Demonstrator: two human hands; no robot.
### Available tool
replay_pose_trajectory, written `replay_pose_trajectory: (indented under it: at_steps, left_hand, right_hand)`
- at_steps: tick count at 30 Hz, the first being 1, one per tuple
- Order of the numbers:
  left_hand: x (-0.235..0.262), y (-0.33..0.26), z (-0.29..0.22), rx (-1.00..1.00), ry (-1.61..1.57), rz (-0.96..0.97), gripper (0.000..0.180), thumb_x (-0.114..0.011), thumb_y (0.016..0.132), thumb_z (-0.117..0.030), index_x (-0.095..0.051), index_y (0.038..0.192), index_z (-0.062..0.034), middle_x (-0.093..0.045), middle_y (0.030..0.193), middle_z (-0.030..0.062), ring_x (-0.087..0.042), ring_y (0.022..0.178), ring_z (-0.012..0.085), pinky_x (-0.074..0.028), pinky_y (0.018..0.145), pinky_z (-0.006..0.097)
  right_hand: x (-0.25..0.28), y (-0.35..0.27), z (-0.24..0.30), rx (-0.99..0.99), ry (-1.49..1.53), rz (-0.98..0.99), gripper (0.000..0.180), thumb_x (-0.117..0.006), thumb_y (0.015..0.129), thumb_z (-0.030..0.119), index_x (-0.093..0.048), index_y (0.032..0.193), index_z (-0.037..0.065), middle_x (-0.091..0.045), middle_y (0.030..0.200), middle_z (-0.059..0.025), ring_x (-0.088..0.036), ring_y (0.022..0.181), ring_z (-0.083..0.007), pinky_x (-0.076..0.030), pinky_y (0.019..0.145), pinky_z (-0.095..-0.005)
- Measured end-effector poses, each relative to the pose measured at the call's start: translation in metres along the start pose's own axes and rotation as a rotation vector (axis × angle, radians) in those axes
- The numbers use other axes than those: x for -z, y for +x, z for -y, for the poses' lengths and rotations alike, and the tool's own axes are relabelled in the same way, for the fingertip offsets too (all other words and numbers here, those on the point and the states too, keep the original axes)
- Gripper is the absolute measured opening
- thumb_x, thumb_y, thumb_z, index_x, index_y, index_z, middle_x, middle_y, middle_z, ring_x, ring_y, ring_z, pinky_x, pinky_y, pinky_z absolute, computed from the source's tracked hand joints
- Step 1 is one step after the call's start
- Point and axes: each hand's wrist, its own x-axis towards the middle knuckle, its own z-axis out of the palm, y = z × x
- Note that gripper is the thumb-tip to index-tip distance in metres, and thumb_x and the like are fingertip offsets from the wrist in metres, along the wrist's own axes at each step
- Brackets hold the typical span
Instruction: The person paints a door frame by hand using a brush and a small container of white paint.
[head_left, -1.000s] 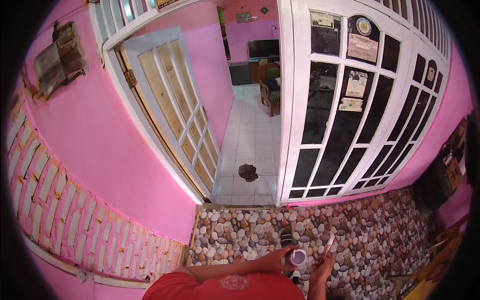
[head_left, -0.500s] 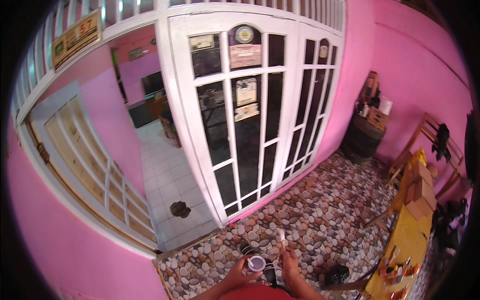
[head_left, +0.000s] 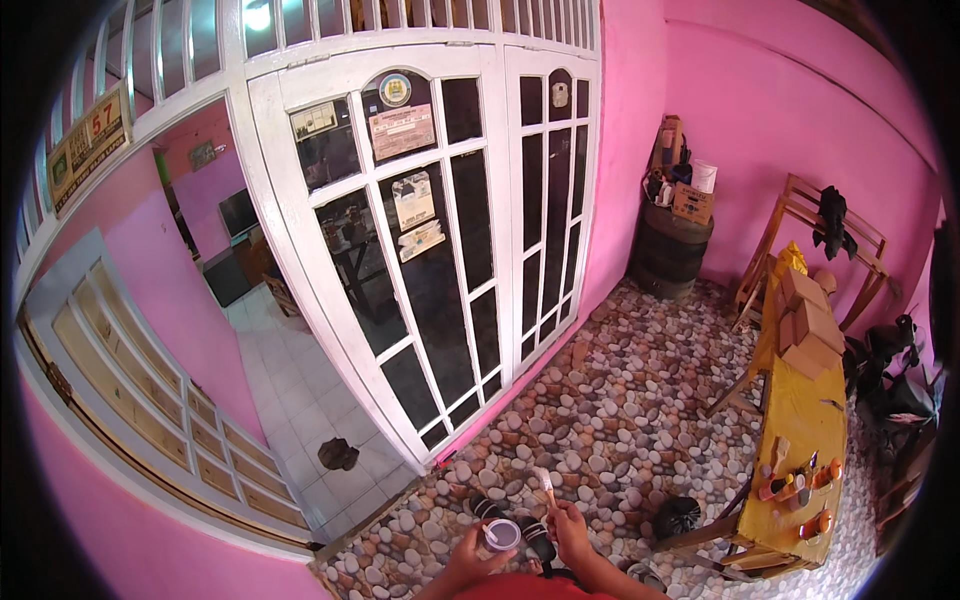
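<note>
My left hand (head_left: 472,553) holds a small round cup (head_left: 501,534) with a pale rim and something light inside. My right hand (head_left: 568,527) grips a thin brush (head_left: 546,486) whose pale tip points up and away from me. Both hands sit low in the middle of the view, close together, above a pebble-patterned floor (head_left: 620,420). My dark sandalled feet (head_left: 515,522) show just beneath the cup. A red garment covers my lower edge.
A white glazed door wall (head_left: 430,230) stands ahead, its left leaf open onto a tiled room. A yellow bench (head_left: 800,430) with boxes and small bottles stands at right. Stacked dark tyres (head_left: 672,252) fill the far corner; a dark bag (head_left: 676,516) lies near the bench.
The view has swung to the right: the door wall slid left and the yellow bench and corner came into sight. My hands still hold the cup and brush.
</note>
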Motion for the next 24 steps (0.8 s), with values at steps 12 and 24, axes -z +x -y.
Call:
replay_pose_trajectory:
  at_steps: [12,24]
  left_hand:
    - [-0.004,-0.008,0.007,0.161,0.136,-0.115,0.065,-0.082,0.087,-0.023,-0.052,0.141,-0.0054,-0.063,0.126,0.0088,-0.058,0.117,0.0183,-0.051,0.096,0.036]
    - [-0.003,0.003,0.027,0.105,0.051,-0.125,0.075,-0.087,0.082,-0.026,-0.050,0.142,-0.0009,-0.063,0.125,0.0097,-0.060,0.117,0.0194,-0.050,0.098,0.037]
  right_hand:
    - [0.001,0.010,-0.009,-0.003,-0.016,0.038,0.019,-0.060,0.094,0.007,-0.053,0.113,0.005,-0.055,0.078,-0.0041,-0.046,0.054,-0.0102,-0.035,0.044,-0.0271]
    - [0.010,0.026,-0.019,0.083,-0.128,0.102,0.012,-0.051,0.100,0.017,-0.060,0.106,0.011,-0.055,0.076,-0.0018,-0.047,0.058,-0.0113,-0.041,0.049,-0.0277]
